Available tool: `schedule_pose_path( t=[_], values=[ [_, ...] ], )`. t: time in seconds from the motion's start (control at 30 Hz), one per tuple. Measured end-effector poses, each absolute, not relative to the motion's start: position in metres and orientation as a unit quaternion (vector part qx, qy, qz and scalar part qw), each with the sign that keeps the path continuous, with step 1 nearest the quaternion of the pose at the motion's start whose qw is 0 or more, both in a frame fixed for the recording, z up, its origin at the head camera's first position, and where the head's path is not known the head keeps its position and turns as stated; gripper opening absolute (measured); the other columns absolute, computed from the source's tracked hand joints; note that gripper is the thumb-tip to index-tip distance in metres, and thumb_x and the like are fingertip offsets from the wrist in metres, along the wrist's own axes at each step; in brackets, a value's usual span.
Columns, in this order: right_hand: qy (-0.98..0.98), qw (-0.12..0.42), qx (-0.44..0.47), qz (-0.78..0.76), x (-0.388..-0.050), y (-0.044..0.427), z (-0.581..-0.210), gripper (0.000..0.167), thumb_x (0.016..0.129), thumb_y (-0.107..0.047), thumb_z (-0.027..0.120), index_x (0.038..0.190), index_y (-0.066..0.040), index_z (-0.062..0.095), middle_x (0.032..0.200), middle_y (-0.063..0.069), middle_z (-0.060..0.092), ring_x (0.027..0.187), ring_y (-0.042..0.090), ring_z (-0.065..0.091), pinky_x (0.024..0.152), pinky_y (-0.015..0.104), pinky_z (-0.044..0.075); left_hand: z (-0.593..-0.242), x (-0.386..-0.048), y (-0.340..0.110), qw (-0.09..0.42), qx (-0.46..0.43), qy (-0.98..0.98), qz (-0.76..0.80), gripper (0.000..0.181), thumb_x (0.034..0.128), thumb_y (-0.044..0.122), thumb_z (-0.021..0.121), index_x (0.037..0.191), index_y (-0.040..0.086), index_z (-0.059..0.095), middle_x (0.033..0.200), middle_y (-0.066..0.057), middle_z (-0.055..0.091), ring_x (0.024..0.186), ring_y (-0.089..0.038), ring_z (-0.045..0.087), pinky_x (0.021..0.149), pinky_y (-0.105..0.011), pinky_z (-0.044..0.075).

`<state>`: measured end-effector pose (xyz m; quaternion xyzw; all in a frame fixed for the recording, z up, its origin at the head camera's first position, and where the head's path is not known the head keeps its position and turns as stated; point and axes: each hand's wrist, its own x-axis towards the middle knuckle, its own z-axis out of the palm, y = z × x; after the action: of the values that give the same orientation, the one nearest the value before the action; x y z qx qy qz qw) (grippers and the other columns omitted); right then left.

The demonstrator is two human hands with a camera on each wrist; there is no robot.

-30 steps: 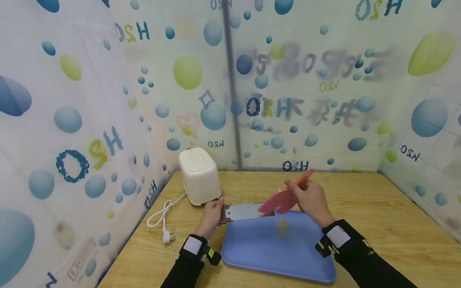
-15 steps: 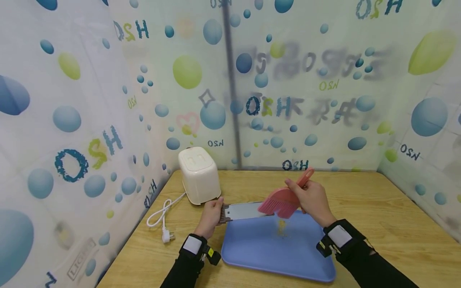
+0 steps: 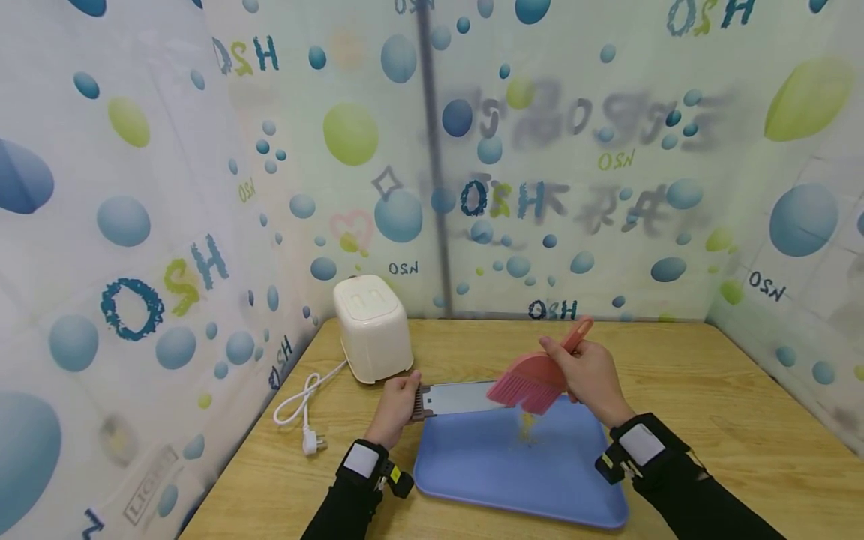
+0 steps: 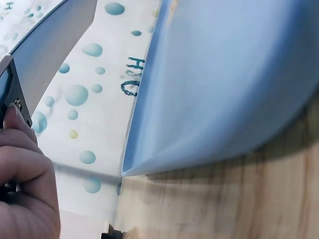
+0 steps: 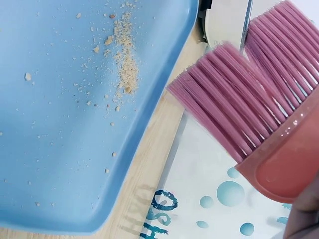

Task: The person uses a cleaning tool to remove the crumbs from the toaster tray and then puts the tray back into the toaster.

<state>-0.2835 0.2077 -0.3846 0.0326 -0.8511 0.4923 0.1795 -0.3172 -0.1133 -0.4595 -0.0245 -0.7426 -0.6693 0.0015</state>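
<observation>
In the head view, my left hand (image 3: 391,412) grips the brown end of a flat metal crumb tray (image 3: 459,397), held level over the far left edge of a blue serving tray (image 3: 513,480). My right hand (image 3: 597,382) holds a pink brush (image 3: 536,367) by its handle, bristles pointing down and left. Those bristles overlap the crumb tray's right end in the head view; whether they touch it I cannot tell. Pale crumbs (image 5: 125,69) lie in a streak on the blue tray, with smaller bits scattered around, seen best in the right wrist view.
A cream toaster (image 3: 374,330) stands at the back left, just behind my left hand. Its white cord and plug (image 3: 312,442) lie on the wooden table (image 3: 709,420) to the left. A printed curtain (image 3: 574,187) encloses the table behind and at both sides.
My right hand and the brush have shifted slightly right, and the brush has turned so its bristles show more broadly. The left hand and crumb tray have stayed nearly still.
</observation>
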Motion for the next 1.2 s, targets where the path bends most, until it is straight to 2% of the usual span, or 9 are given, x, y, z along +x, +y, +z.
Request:
schedule_pose_path(
  t=[0.27,0.5,0.63,0.8,1.0,1.2],
  values=[
    [-0.845,0.182,0.027,0.503,-0.283,0.212,-0.383,0.061,0.097,-0.057,0.061,0.096,0.004,0.063,0.069,0.012,0.063,0.039,0.023,0.049,0.038,0.031,0.043,-0.46,-0.319,-0.113,0.008,-0.032,-0.74,-0.672,0.042,0.1112,0.031,0.043,0.092,-0.001,0.063,0.067,0.001,0.059,0.054,-0.007,0.058,0.046,-0.02,0.041],
    [-0.83,0.189,0.018,0.525,-0.283,0.217,-0.381,0.061,0.099,-0.058,0.057,0.098,0.003,0.06,0.06,0.008,0.056,0.04,0.023,0.05,0.039,0.031,0.043,-0.462,-0.32,-0.114,0.01,-0.029,-0.736,-0.676,0.043,0.1103,0.034,0.045,0.095,-0.001,0.064,0.068,0.0,0.06,0.055,-0.008,0.06,0.045,-0.021,0.043],
    [-0.808,0.2,0.053,0.551,-0.282,0.218,-0.377,0.055,0.103,-0.05,0.055,0.099,0.004,0.061,0.056,0.007,0.054,0.041,0.023,0.052,0.04,0.031,0.045,-0.463,-0.32,-0.114,0.008,-0.028,-0.737,-0.675,0.042,0.1103,0.034,0.046,0.095,-0.001,0.063,0.07,0.0,0.061,0.057,-0.009,0.06,0.047,-0.022,0.045],
    [-0.78,0.203,0.135,0.577,-0.28,0.212,-0.368,0.043,0.109,-0.033,0.05,0.116,0.008,0.063,0.064,0.006,0.061,0.046,0.021,0.053,0.043,0.032,0.047,-0.462,-0.319,-0.113,0.005,-0.032,-0.738,-0.674,0.044,0.1103,0.035,0.045,0.097,-0.002,0.064,0.071,-0.001,0.062,0.058,-0.01,0.062,0.048,-0.022,0.047],
    [-0.742,0.166,0.203,0.617,-0.283,0.193,-0.353,0.041,0.11,-0.025,0.047,0.12,0.012,0.06,0.071,0.007,0.065,0.047,0.017,0.051,0.042,0.031,0.046,-0.458,-0.319,-0.11,-0.004,-0.041,-0.737,-0.675,0.044,0.1109,0.033,0.044,0.103,-0.006,0.064,0.073,-0.003,0.064,0.059,-0.012,0.066,0.051,-0.023,0.051],
    [-0.731,0.135,0.225,0.63,-0.286,0.167,-0.348,0.037,0.11,-0.022,0.046,0.123,0.01,0.059,0.075,0.01,0.066,0.047,0.015,0.051,0.042,0.028,0.046,-0.454,-0.316,-0.104,-0.004,-0.05,-0.74,-0.671,0.044,0.1114,0.031,0.043,0.105,-0.008,0.064,0.073,-0.003,0.065,0.059,-0.011,0.066,0.051,-0.023,0.05]
  ],
)
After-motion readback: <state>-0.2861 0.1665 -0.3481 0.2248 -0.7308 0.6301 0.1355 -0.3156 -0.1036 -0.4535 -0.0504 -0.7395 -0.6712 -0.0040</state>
